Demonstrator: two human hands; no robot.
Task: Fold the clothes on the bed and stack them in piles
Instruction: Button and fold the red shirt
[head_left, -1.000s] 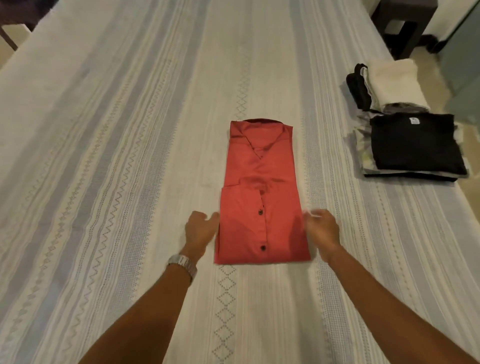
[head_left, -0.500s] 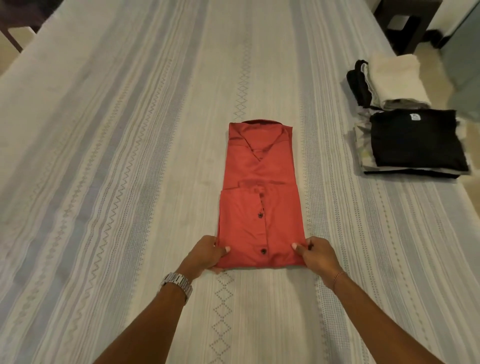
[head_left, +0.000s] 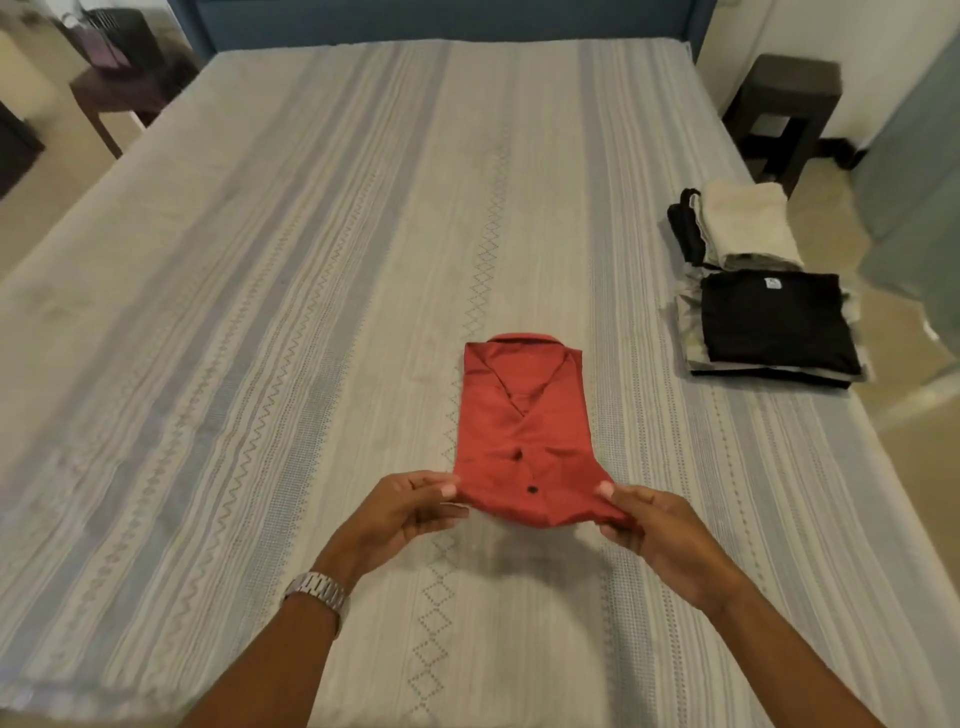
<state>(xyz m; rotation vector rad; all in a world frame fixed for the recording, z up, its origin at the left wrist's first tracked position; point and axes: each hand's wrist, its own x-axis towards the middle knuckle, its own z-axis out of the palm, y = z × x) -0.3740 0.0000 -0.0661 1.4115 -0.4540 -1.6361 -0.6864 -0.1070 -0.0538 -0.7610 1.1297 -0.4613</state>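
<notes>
A folded red button shirt (head_left: 524, 421) lies collar-away on the striped bed (head_left: 291, 322), its near end raised off the cover. My left hand (head_left: 400, 514) pinches the near left corner between thumb and fingers. My right hand (head_left: 654, 525) pinches the near right corner the same way. At the bed's right edge sit two piles: a folded black garment (head_left: 774, 322) on top of light ones, and behind it a cream folded piece (head_left: 748, 223) beside dark items.
A dark stool (head_left: 784, 109) stands on the floor beyond the piles, and a dark table (head_left: 119, 88) stands off the bed's far left. A blue headboard (head_left: 431, 21) closes the far end. The bed's right edge runs just past the piles.
My hands came from beside the shirt to its near corners, gripped them and lifted that end off the bed. The view has pulled back and tilted up, showing the headboard.
</notes>
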